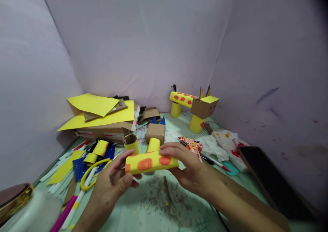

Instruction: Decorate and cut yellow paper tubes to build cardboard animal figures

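Note:
Both of my hands hold a yellow paper-covered tube with orange spots [152, 163] level above the table. My left hand [115, 179] has its fingers and thumb curled round the left end. At the other end, my right hand [188, 168] grips with fingers on top and its thumb hidden behind or below. Just beyond stands a short yellow tube [131, 142], its brown hollow inside showing. A second yellow tube [154, 144] is partly hidden by the held one. Behind them sits a small cardboard box with blue pointed ears [155, 133].
A finished-looking spotted cardboard animal [196, 105] stands back right. Yellow sheets [93, 104] lie on cardboard at back left. Yellow-handled scissors [84, 180], markers and yellow scraps crowd the left. A phone-like black slab [271, 180] lies right. Brown crumbs [159, 194] dot the near table.

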A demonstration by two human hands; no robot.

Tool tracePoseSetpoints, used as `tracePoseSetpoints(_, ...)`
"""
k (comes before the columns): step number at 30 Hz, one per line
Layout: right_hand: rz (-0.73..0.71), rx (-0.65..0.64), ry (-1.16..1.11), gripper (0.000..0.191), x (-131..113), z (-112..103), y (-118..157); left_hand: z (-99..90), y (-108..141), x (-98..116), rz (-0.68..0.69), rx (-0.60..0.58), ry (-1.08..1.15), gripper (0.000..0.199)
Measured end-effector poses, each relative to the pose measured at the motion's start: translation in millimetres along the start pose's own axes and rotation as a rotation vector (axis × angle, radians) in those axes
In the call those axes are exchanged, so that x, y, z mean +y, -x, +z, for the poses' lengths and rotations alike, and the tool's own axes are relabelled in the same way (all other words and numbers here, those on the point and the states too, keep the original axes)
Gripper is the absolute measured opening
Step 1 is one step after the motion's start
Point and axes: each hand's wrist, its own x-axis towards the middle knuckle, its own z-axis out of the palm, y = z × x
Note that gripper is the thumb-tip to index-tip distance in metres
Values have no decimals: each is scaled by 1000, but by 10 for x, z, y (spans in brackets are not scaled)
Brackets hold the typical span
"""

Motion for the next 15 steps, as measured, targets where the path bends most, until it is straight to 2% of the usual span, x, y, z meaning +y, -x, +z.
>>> tracePoseSetpoints(2, 6, -5, -30, 42, 22, 38, 20, 3, -4, 6, -35, 45, -20, 49)
tracePoseSetpoints(3, 78, -21, -80, 50, 32, 56, 29, -2, -9, -2, -25, 75, -41, 46)
tracePoseSetpoints(6, 442, -54, -346, 74, 63, 101, 34, -37, -32, -64, 63, 125, -91, 41)
tracePoseSetpoints(8, 598, -24, -495, 66, 85, 123, 22, -48, -43, -101, 135, 110, -113, 37)
tracePoseSetpoints(10, 607, 30, -559, 54, 107, 140, 7, -27, -41, -106, 161, 90, -83, 38)
tracePoseSetpoints(15, 520, 105, -567, 46, 139, 171, 17, 57, -20, -63, 32, 92, 18, 55)
